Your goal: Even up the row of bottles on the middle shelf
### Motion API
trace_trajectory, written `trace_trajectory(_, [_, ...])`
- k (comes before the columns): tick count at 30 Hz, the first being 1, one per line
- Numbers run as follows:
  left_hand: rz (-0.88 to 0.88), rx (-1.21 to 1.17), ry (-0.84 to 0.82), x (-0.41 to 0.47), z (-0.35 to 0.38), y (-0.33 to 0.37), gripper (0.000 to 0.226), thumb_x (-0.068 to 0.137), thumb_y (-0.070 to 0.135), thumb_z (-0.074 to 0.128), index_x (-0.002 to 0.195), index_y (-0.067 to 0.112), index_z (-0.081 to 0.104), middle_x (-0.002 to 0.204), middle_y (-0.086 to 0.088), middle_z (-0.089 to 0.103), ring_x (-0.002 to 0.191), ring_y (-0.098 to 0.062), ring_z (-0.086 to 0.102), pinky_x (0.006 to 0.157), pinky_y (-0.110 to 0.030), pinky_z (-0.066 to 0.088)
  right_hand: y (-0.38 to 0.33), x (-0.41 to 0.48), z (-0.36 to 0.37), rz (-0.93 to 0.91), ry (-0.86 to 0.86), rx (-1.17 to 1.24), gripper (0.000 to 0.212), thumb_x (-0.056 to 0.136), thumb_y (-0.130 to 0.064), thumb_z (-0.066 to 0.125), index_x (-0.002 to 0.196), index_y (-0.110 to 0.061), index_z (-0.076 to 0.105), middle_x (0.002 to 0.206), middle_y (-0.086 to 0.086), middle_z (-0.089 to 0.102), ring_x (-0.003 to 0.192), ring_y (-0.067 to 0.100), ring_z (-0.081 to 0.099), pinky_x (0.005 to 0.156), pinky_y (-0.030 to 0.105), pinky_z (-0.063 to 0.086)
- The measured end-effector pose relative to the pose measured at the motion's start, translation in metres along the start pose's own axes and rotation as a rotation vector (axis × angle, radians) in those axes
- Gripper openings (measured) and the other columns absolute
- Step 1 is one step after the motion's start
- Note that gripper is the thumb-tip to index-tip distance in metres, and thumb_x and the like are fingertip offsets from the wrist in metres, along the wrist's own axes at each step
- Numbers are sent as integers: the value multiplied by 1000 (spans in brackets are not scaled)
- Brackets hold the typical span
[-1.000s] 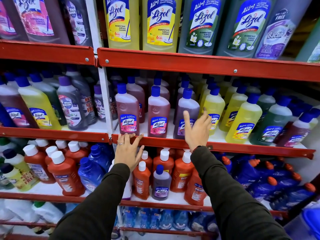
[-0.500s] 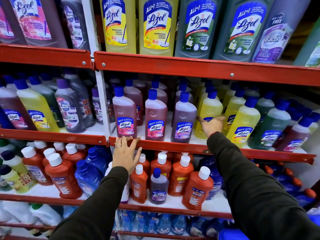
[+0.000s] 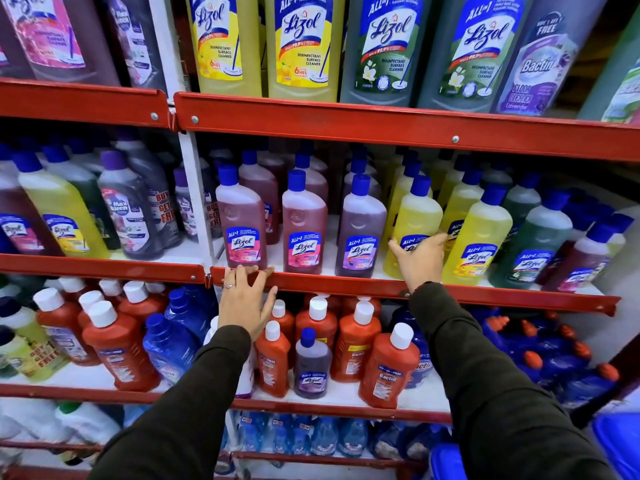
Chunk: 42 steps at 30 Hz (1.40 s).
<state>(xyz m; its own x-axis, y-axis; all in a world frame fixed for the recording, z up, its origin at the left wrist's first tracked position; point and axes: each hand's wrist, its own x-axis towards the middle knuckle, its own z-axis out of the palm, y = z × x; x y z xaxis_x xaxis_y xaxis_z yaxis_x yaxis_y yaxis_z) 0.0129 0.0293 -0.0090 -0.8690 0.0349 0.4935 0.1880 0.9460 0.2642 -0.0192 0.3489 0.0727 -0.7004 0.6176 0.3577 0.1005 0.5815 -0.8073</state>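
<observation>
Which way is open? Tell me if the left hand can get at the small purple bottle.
Probably yes: the left hand rests on the red rail, and the purple bottle stands below at the shelf front, with nothing before it.

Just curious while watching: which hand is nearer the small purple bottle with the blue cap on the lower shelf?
Left. The left hand rests on the red shelf rail, up-left of the small purple bottle; the right hand grips a yellow bottle farther up-right.

Orange bottles (image 3: 388,367) with white caps flank 1 small purple bottle (image 3: 311,367) below.
</observation>
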Motion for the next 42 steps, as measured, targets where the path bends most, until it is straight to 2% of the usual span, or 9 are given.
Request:
trace_trajectory(9, [14, 38, 50, -1, 7, 0, 42, 95, 38, 64, 130, 15, 61, 125, -20, 61, 120, -41, 53, 96, -53, 54, 4, -16, -11, -24, -59, 105, 100, 63, -60, 71, 138, -9, 30, 130, 13, 56, 120, 28, 59, 97, 41, 56])
trace_trajectory(13, [3, 54, 87, -9, 15, 3, 52, 98, 45, 46, 142, 18, 52, 138, -22, 56, 135, -44, 46, 115, -60, 35, 7, -18, -13, -32, -85, 125, 106, 64, -63, 74, 143, -8, 28, 134, 12, 53, 123, 28, 56, 100, 42, 54])
trace_trajectory(19, [245, -147, 89, -24, 27, 66, 68, 96, 47, 41, 157, 20, 26, 164, -14, 26, 153, -32, 23, 124, -58, 7, 21, -26, -25, 11, -153, 343, 98, 85, -64, 57, 157, -10, 17, 161, 9, 26, 148, 23, 28, 115, 26, 23])
trace_trajectory(22, [382, -326, 61, -17, 22, 125, 65, 98, 44, 44, 156, 21, 27, 162, -10, 31, 151, -25, 28, 124, -57, 16, 26, -27, -32, 49, -180, 498, 97, 85, -75, 42, 159, -17, 16, 165, 4, 21, 152, 18, 23, 125, 42, 22])
trace_trajectory(24, [410, -530, 7, -11, 15, 164, 64, 99, 41, 46, 156, 20, 28, 162, -8, 31, 149, -21, 29, 124, -48, 24, 28, -25, -38, 70, -196, 547, 81, 95, -64, 36, 159, -19, 17, 166, 0, 19, 152, 15, 20, 125, 42, 19])
trace_trajectory(28, [243, -921, -156, 5, 10, 229, 72, 101, 49, 40, 161, 23, 11, 169, 0, 12, 155, -14, 12, 126, -38, 18, 33, -24, -47, 50, -255, 621, 64, 103, -52, 30, 156, -16, 28, 161, 2, 33, 145, 12, 34, 122, 34, 27])
trace_trajectory(31, [-27, -1109, -284, 19, 8, 261, 83, 94, 61, 34, 162, 28, 0, 171, 3, -2, 154, -7, -2, 128, -44, 9, 39, -19, -47, 50, -388, 683, 70, 95, -67, 34, 149, -22, 43, 150, -3, 50, 139, 11, 47, 121, 42, 31])
trace_trajectory(37, [-223, -1275, -263, 46, 17, 274, 92, 85, 74, 32, 161, 28, 10, 170, -1, 15, 155, -19, 17, 128, -48, 15, 44, -11, -54, 74, -478, 684, 90, 76, -86, 37, 146, -30, 45, 147, -8, 54, 135, 6, 50, 119, 37, 34])
trace_trajectory(42, [-189, -1297, -264, 52, 42, 265, 96, 76, 93, 36, 156, 43, 19, 166, 2, 28, 150, -18, 31, 123, -53, 28, 48, -10, -56, 71, -447, 680, 36, 99, -59, 31, 117, -44, 58, 123, -16, 65, 117, -2, 60, 103, 24, 45])
